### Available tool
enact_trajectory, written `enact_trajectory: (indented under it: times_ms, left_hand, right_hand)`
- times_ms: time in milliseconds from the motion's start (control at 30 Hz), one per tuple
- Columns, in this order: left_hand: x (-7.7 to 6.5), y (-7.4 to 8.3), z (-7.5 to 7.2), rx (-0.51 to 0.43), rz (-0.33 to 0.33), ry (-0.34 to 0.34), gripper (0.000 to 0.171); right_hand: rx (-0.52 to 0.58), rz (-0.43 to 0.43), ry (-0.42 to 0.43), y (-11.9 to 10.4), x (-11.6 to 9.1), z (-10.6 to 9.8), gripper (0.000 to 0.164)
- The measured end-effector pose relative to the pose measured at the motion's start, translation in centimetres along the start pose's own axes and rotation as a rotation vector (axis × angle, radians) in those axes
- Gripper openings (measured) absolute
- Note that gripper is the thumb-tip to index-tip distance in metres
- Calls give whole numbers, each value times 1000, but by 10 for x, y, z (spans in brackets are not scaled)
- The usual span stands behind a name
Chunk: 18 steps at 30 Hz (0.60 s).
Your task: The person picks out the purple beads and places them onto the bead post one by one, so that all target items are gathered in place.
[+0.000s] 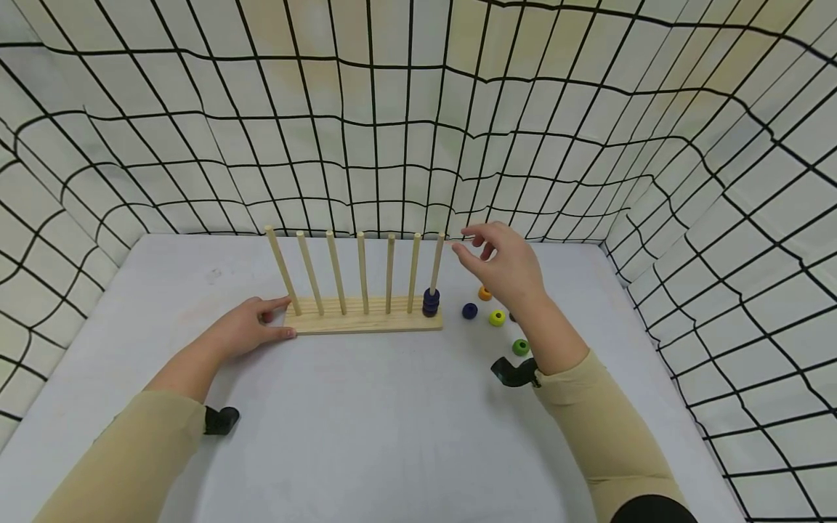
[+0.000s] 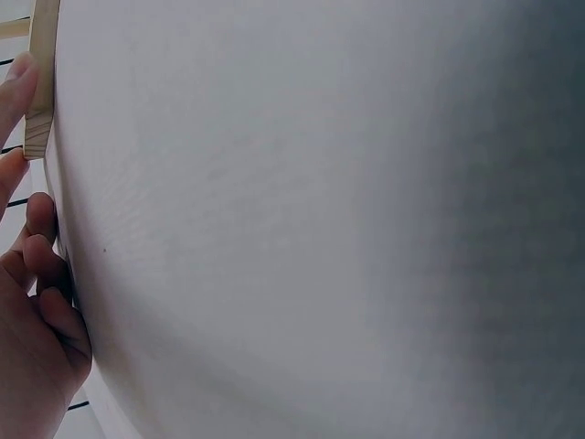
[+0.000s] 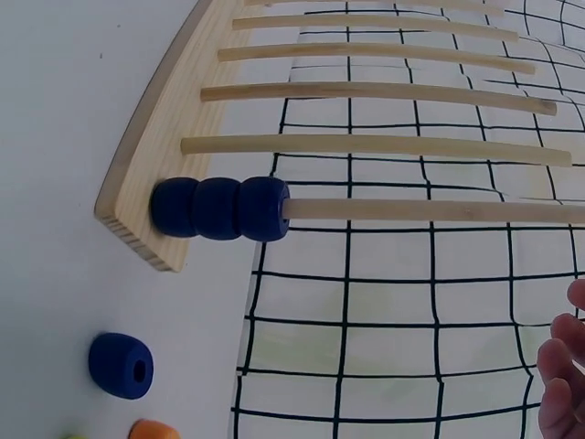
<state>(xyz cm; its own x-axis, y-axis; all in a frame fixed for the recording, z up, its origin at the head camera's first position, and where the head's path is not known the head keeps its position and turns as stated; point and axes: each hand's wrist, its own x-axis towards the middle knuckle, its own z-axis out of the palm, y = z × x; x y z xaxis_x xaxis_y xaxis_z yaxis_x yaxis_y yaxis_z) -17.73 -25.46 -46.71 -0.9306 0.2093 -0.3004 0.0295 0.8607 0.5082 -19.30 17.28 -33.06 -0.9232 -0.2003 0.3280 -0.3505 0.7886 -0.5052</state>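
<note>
A wooden peg stand (image 1: pixel 362 323) with several upright pegs lies on the table. My left hand (image 1: pixel 245 327) holds its left end, thumb at the front corner and index finger at the back one; in the left wrist view the fingertips (image 2: pixel 20 78) meet the wood. Three dark blue beads (image 3: pixel 217 208) are stacked at the bottom of the rightmost peg (image 1: pixel 437 263). Beside the top of that peg hovers my right hand (image 1: pixel 506 261), fingers loosely bent, with nothing seen between them. Only its fingertips (image 3: pixel 559 407) show in the right wrist view.
Right of the stand lie a loose blue bead (image 1: pixel 469 311), an orange bead (image 1: pixel 484 293), a yellow bead (image 1: pixel 497 317) and a green bead (image 1: pixel 520 347). A dark bead is partly hidden by the right wrist. Black netting (image 1: pixel 405 123) over white walls surrounds the table.
</note>
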Motion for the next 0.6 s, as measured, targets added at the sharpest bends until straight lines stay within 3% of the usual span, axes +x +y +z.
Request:
enact_trajectory:
  times_ms: [600]
  left_hand:
    - [1,-1,0,-2,17,11,93]
  right_hand:
    - [-53,69,-91,28,-13,-10,41]
